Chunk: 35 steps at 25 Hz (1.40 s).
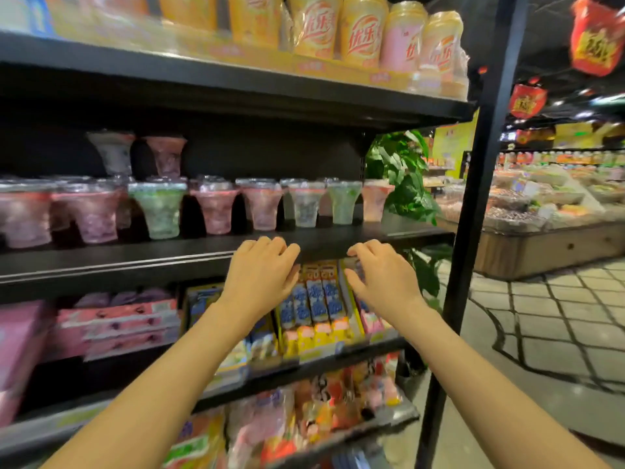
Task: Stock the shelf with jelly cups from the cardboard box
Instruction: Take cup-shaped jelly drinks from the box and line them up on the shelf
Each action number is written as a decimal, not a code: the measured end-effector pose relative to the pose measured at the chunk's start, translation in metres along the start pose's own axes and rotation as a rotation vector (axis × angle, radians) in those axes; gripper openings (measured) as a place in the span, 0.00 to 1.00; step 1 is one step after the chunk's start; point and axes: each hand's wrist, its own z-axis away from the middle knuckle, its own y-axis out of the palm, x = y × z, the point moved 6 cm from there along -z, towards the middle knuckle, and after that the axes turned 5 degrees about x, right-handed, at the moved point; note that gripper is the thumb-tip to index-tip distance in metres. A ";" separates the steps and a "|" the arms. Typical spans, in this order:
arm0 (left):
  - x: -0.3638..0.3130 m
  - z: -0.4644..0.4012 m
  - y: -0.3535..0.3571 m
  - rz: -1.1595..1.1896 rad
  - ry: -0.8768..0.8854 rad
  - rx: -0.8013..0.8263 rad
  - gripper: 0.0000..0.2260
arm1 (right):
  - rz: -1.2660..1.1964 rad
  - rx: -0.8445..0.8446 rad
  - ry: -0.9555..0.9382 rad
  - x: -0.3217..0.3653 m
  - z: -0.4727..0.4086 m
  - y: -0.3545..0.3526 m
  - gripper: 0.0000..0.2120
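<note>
On the far left, pink boxes (111,324) are stacked on the lower shelf, below the black shelf (135,257) that carries the jelly cups (159,208). The cups stand upright along that shelf in pink, green and clear colours, running from the left edge almost to the right end, with two more cups (135,152) perched on top of the back row at the left. Above them, tall yellow and pink drink cups (338,28) line the top shelf.

My left hand (260,282) reaches up to the front lip of the jelly cup shelf. Its fingers are loosely bent and lie close together, the tips at the shelf edge, and they hold nothing. Whether they actually press the lip I cannot tell, as the frame is blurred.

Between my two hands, blue and yellow snack packets (314,299) stand in a display box on the shelf beneath.

My right hand (382,279) is just beside the left at the same height, with fingers curled downward and slightly apart, tips near the shelf edge, also with nothing in them.

Further right, a green leafy plant (399,170) shows behind the black upright post (473,198) of the rack, and beyond it a bulk food counter (541,211) sits across the tiled floor. Red hanging decorations (595,38) dangle overhead.

No cardboard box is in view.
</note>
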 end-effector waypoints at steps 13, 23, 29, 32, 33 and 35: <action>-0.009 0.273 0.043 0.146 -0.006 0.378 0.12 | 0.002 0.497 -0.064 0.153 0.196 0.121 0.15; -0.075 0.518 0.178 0.326 -0.229 0.764 0.10 | -0.099 0.825 -0.006 0.184 0.416 0.299 0.15; -0.130 0.687 0.315 0.352 -0.285 0.991 0.13 | -0.244 0.992 0.019 0.192 0.552 0.462 0.17; -0.164 0.756 0.380 0.330 -0.178 1.056 0.14 | -0.283 1.109 0.020 0.194 0.616 0.552 0.19; -0.174 0.776 0.400 0.315 -0.161 1.060 0.15 | -0.268 1.158 0.012 0.193 0.637 0.581 0.20; -0.192 0.818 0.441 0.304 -0.171 1.082 0.18 | -0.231 1.264 0.000 0.193 0.679 0.636 0.21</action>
